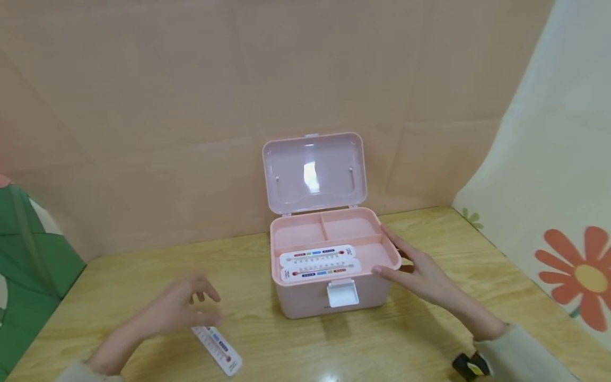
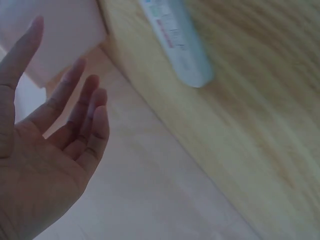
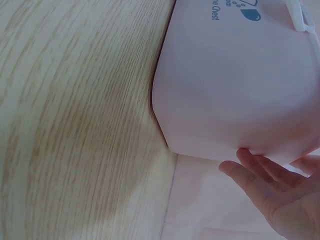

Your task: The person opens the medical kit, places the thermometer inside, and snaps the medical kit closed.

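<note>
A pink medicine box (image 1: 305, 297) stands on the table with its lid (image 1: 315, 159) raised. In its front tray compartment lie two white strip thermometers (image 1: 317, 255), one behind the other. My right hand (image 1: 422, 273) rests against the box's right end, thumb at the front rim and fingers along the side; in the right wrist view its fingertips touch the pink wall (image 3: 235, 100). Left of the box my left hand (image 1: 183, 305) hovers with loosely bent fingers and nothing in them. Below it a third thermometer (image 1: 221, 353) lies on the wood, its upper end hidden by the hand.
The wooden table (image 1: 143, 260) meets a beige cloth backdrop (image 1: 191, 116) behind the box. A black and yellow object (image 1: 470, 366) sits by the right sleeve. Flower-printed cloth (image 1: 563, 159) hangs at the right, and a green patterned cloth (image 1: 24, 244) at the left.
</note>
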`<state>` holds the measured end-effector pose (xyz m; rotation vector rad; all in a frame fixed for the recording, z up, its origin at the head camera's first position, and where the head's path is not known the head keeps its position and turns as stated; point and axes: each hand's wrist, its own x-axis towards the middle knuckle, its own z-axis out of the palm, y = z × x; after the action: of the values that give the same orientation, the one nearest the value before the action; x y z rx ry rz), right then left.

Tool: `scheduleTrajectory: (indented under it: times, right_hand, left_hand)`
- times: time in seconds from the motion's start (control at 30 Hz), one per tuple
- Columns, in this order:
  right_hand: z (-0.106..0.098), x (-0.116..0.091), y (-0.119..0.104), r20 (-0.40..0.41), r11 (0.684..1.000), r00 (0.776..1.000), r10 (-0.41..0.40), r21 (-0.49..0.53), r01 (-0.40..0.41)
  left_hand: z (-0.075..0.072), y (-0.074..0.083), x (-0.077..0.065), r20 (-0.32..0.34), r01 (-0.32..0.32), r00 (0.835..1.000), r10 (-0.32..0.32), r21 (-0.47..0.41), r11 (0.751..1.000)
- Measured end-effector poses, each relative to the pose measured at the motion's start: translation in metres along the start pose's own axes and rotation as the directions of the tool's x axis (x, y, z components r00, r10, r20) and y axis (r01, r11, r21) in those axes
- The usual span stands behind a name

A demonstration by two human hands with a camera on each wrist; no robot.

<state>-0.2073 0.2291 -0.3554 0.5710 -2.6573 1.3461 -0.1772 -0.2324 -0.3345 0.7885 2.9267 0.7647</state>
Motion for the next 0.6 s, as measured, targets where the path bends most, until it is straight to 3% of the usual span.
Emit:
scheduleTrajectory:
  times: [0.17, 0.37, 0.6]
  right_hand:
    - [0.0, -0.001, 0.0, -0.002, 1.0, 1.0, 0.001, 0.0, -0.001]
    - [0.0, -0.002, 0.002, -0.007, 1.0, 1.0, 0.002, 0.003, -0.002]
    - [0.002, 0.0, 0.001, -0.005, 1.0, 1.0, -0.014, 0.007, 0.014]
  left_hand:
    - [0.011, -0.011, -0.007, 0.064, 0.084, 0.995, -0.082, -0.027, 0.996]
    - [0.022, -0.017, -0.01, 0.062, 0.031, 0.998, -0.029, -0.033, 0.999]
    - [0.024, -0.027, -0.017, 0.047, -0.039, 0.998, 0.035, 0.103, 0.994]
